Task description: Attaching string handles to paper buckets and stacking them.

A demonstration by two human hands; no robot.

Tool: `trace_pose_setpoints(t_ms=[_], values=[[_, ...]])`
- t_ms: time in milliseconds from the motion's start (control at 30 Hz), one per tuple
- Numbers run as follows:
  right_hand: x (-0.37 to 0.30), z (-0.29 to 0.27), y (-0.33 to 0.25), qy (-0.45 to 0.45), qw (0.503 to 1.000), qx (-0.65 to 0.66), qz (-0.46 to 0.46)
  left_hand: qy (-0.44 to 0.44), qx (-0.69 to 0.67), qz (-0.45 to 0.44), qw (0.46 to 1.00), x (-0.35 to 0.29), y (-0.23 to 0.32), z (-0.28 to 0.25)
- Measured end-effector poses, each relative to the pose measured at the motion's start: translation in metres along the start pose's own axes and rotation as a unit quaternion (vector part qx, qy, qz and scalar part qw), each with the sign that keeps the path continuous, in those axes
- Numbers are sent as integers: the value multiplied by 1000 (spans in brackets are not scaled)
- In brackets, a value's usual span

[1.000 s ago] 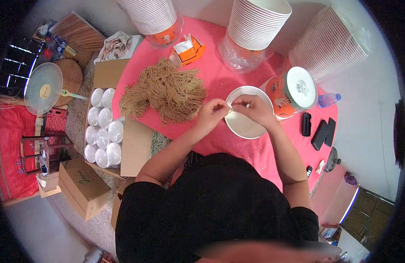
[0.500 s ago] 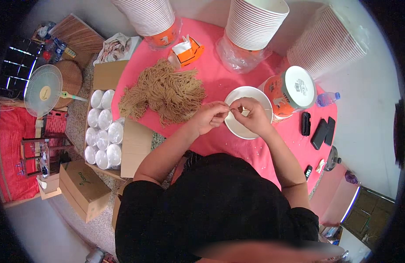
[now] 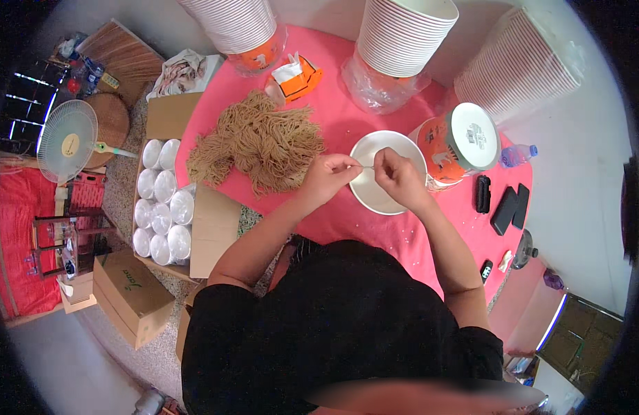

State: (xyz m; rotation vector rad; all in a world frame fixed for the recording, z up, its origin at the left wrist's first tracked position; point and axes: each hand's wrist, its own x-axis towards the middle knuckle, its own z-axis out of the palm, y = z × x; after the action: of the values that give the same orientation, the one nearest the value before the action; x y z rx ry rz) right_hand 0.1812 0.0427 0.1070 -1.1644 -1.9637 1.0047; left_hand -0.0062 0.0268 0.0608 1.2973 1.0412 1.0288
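Note:
My left hand (image 3: 327, 181) and my right hand (image 3: 397, 180) are both closed in a pinch on a short thin strand (image 3: 367, 167), which spans the small gap between the fingertips. The strand is too small to make out exactly. Beneath them stands an open white paper bucket (image 3: 376, 199), partly covered by my right hand. To the left of my hands lies a large tangled heap of tan string (image 3: 264, 145) on the pink tablecloth (image 3: 336, 225).
Tall stacks of white paper buckets (image 3: 407, 41) line the back. An orange bucket (image 3: 440, 149) stands upside down at right, near a small bottle (image 3: 516, 155) and dark phones (image 3: 504, 211). A tissue pack (image 3: 298, 79) lies behind the string. Left is a carton (image 3: 215, 228) of clear-topped containers.
My hands have drawn slightly apart, so the thin strand now shows between them. The white bucket has shifted a little up and left in the picture.

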Motion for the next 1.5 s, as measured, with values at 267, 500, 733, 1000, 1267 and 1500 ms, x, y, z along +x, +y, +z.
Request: trace_pose_setpoints(t_ms=[267, 500, 733, 1000, 1267, 1500], values=[[-1, -7, -3, -17, 1000, -22, 6, 80, 121, 156, 977, 4, 14, 1], [-2, -14, -20, -31, 998, -53, -25, 17, 208, 143, 968, 5, 39, 12], [-7, -27, -35, -40, 957, -239, -158, 30, 219, 132, 966, -10, 21, 0], [-22, -34, -58, 32, 996, 85, -9, 140, 164, 74, 974, -11, -4, -11], [-26, -34, -50, -7, 997, 78, -5, 21, -151, -271, 950, -10, -7, -27], [-44, -49, -57, -77, 965, -173, -178, 55, -274, -244, 929, -14, 9, -22]])
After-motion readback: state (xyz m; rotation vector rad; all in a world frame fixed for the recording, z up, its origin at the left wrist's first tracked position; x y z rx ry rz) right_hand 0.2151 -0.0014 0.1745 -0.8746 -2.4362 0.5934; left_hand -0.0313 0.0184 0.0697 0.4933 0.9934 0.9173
